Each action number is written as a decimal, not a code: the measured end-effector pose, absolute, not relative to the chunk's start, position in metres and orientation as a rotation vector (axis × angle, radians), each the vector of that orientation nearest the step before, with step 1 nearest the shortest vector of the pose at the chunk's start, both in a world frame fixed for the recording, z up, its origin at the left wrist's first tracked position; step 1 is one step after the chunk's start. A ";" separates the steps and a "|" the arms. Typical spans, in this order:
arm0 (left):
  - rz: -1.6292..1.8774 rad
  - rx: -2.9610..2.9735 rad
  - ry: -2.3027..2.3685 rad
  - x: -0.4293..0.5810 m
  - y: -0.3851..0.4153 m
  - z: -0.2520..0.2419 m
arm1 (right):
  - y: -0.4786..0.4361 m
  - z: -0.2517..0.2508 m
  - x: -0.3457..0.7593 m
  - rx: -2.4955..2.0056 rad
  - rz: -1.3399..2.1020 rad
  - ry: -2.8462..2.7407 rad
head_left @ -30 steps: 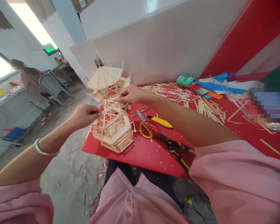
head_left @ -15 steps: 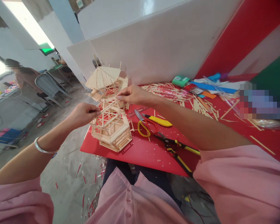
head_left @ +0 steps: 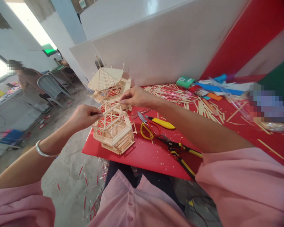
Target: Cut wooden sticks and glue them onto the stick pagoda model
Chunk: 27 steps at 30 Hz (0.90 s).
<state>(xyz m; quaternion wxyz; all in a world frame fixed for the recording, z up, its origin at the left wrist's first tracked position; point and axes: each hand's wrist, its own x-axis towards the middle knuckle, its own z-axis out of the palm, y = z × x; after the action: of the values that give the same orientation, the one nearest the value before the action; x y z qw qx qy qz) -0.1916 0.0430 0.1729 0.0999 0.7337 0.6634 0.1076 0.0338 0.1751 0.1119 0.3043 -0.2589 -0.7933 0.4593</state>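
Observation:
A hexagonal house frame built of thin wooden sticks (head_left: 114, 128) stands at the near left corner of the red table (head_left: 151, 157). My left hand (head_left: 84, 116) pinches one end of a thin stick at the frame's upper left edge. My right hand (head_left: 135, 96) pinches the other end of the stick (head_left: 109, 108), laid across the frame's top. Behind the frame stands a second stick model with a pointed roof (head_left: 107, 82).
Yellow-handled scissors (head_left: 148, 130), a yellow utility knife (head_left: 161, 123) and black-and-yellow pliers (head_left: 181, 154) lie right of the frame. Loose sticks (head_left: 180, 94) and coloured packets litter the far table. A white board (head_left: 170, 44) backs the table. A person sits far left by a grey chair (head_left: 50, 90).
Both hands keep their pinch on the stick over the frame; the stick settles slightly lower on the frame's top. The view shifts a little.

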 end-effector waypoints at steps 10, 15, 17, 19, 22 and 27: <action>0.247 2.052 2.081 -0.185 0.043 0.178 | 0.173 0.114 0.034 -0.706 1.241 -2.069; 0.260 2.005 2.096 -0.183 0.042 0.179 | 0.175 0.113 0.034 -0.711 1.284 -2.027; 0.267 1.998 2.103 -0.182 0.042 0.180 | 0.175 0.114 0.034 -0.708 1.298 -2.023; 0.254 1.985 2.120 -0.179 0.042 0.182 | 0.175 0.114 0.034 -0.705 1.303 -2.025; 0.219 1.961 2.148 -0.175 0.043 0.184 | 0.175 0.112 0.033 -0.715 1.319 -2.012; 0.199 1.926 2.140 -0.174 0.046 0.185 | 0.178 0.109 0.031 -0.785 1.433 -1.915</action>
<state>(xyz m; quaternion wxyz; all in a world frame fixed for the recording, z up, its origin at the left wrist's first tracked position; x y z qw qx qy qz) -0.1745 0.0458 0.1855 0.1274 0.6621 0.7354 0.0684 0.0311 0.1780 0.1093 0.3069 -0.2968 -0.7241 0.5417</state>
